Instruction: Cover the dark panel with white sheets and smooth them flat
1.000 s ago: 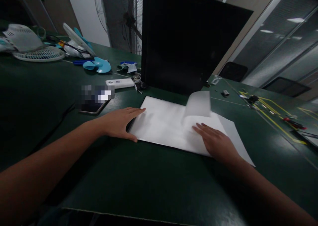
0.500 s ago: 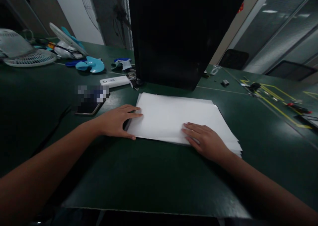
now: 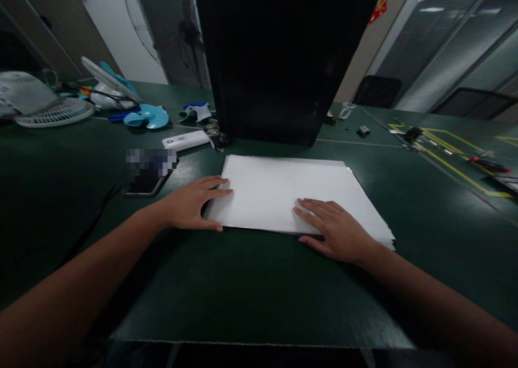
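Observation:
A stack of white paper [image 3: 267, 190] lies on the green table [image 3: 251, 287] in front of me, its sheets slightly uneven at the right end. My left hand [image 3: 194, 203] is at the stack's left end, fingers spread, with two fingertips over the top sheet and the thumb by the front left corner. My right hand [image 3: 332, 227] rests with fingers stretched out on the front right part of the stack. Its thumb sits apart, at the front edge of the paper. Neither hand grips anything.
A large black panel [image 3: 275, 60] stands just behind the paper. To the left are a phone [image 3: 148, 179], a white elongated device [image 3: 186, 140], a blue fan blade [image 3: 148, 117] and a white fan grille [image 3: 56, 111]. A red-handled tool [image 3: 489, 164] lies far right near yellow tape lines.
My right thumb has spread away from the fingers, toward the front edge of the paper. The left hand stays at the left end. The whole view has shifted slightly.

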`<state>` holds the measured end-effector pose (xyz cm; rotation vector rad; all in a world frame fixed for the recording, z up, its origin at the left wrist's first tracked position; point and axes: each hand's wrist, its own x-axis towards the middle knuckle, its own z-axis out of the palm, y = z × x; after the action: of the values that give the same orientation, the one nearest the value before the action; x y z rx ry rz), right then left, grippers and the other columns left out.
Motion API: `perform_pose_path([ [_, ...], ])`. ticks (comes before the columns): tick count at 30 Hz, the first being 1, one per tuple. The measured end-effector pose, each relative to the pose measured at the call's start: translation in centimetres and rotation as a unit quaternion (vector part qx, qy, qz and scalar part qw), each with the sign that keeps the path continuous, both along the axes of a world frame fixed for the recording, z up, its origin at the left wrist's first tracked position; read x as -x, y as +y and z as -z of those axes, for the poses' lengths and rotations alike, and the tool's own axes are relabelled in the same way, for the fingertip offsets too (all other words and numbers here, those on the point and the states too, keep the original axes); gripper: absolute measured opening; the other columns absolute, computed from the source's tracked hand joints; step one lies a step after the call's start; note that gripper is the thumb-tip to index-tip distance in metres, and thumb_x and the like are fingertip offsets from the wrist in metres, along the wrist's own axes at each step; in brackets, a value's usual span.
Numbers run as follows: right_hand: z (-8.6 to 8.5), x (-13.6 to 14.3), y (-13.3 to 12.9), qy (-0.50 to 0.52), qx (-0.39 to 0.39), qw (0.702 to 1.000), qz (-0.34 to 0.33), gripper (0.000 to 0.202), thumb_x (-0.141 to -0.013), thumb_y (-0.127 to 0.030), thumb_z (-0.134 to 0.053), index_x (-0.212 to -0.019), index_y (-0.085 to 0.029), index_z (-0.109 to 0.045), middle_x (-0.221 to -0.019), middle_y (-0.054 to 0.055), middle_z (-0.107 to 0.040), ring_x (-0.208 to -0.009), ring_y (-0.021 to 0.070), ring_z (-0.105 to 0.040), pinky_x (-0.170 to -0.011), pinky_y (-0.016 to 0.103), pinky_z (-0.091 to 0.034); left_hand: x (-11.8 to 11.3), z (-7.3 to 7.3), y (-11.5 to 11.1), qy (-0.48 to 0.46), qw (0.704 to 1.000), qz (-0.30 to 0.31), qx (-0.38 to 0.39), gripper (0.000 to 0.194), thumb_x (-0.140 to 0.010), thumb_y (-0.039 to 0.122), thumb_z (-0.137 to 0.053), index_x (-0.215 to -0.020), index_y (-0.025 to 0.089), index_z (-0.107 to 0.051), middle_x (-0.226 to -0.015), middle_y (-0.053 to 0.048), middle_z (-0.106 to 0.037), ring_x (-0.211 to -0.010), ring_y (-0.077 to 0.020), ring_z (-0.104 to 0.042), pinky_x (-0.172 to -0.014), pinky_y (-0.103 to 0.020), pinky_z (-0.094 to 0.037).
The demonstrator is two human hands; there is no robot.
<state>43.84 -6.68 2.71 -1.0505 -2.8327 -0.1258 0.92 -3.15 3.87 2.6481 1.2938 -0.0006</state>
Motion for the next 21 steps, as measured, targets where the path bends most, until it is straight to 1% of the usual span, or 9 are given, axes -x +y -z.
perform_pose_path([
  [3,0.1,-0.3,0.2,0.010,0.007,1.000,-0.006,0.060,-0.103,-0.051,-0.056,-0.155,-0.022,-0.055,-0.158,0.013,-0.052,-0.140,0.0332,-0.054,-0.112,0.057,-0.048,-0.1,0.2,0.0,0.004,1.000,-0.003,0.004,0.094,-0.086,0.076,-0.065,-0.163,0.029,-0.040,-0.174,-0.010,-0.027,-0.159,-0.0386,-0.026,-0.127,-0.059,-0.023],
  [6,0.1,-0.9,0.6,0.038,0.026,0.999,-0.024,0.053,-0.103,-0.046,-0.058,-0.153,-0.026,-0.058,-0.156,0.009,-0.056,-0.136,0.0310,-0.057,-0.111,0.057,-0.049,-0.1,0.3,0.1,-0.004,1.000,-0.009,0.008,0.086,-0.091,0.073,-0.062,-0.162,0.030,-0.041,-0.174,-0.009,-0.028,-0.159,-0.0374,-0.026,-0.127,-0.059,-0.023],
  [10,0.1,-1.8,1.4,0.076,0.061,0.994,-0.052,0.049,-0.102,-0.040,-0.061,-0.151,-0.031,-0.059,-0.152,0.004,-0.060,-0.134,0.0283,-0.059,-0.110,0.054,-0.050,0.0,0.3,0.1,-0.012,1.000,-0.006,0.017,0.086,-0.091,0.071,-0.063,-0.162,0.028,-0.041,-0.174,-0.009,-0.027,-0.160,-0.0360,-0.025,-0.128,-0.057,-0.022],
  [15,0.2,-2.7,2.0,0.098,0.089,0.988,-0.076,0.050,-0.101,-0.040,-0.065,-0.150,-0.034,-0.060,-0.150,0.002,-0.062,-0.134,0.0265,-0.059,-0.110,0.053,-0.050,0.3,0.5,0.1,-0.025,0.999,-0.002,0.020,0.087,-0.091,0.072,-0.064,-0.163,0.030,-0.039,-0.175,-0.007,-0.025,-0.160,-0.0344,-0.024,-0.129,-0.056,-0.022],
  [18,-0.2,-3.5,2.3,0.095,0.079,0.989,-0.083,0.053,-0.101,-0.043,-0.064,-0.152,-0.033,-0.058,-0.151,0.003,-0.061,-0.134,0.0278,-0.059,-0.111,0.054,-0.049,0.3,0.6,0.1,-0.031,0.999,-0.001,0.019,0.088,-0.090,0.073,-0.065,-0.163,0.031,-0.040,-0.175,-0.007,-0.026,-0.160,-0.0348,-0.026,-0.128,-0.056,-0.023],
  [20,-0.7,-4.5,2.8,0.107,0.053,0.991,-0.061,0.053,-0.100,-0.045,-0.063,-0.151,-0.032,-0.059,-0.152,0.005,-0.060,-0.136,0.0297,-0.058,-0.112,0.056,-0.046,0.3,0.6,0.2,-0.031,0.999,0.001,0.022,0.088,-0.089,0.073,-0.065,-0.162,0.030,-0.040,-0.175,-0.008,-0.026,-0.159,-0.0352,-0.026,-0.128,-0.057,-0.023],
  [21,-0.8,-5.1,3.1,0.115,0.033,0.992,-0.036,0.052,-0.101,-0.046,-0.061,-0.150,-0.031,-0.060,-0.152,0.006,-0.060,-0.137,0.0306,-0.057,-0.113,0.057,-0.045,0.3,0.6,0.2,-0.032,0.999,0.002,0.022,0.088,-0.089,0.073,-0.065,-0.162,0.029,-0.041,-0.174,-0.008,-0.027,-0.159,-0.0353,-0.027,-0.128,-0.057,-0.023],
])
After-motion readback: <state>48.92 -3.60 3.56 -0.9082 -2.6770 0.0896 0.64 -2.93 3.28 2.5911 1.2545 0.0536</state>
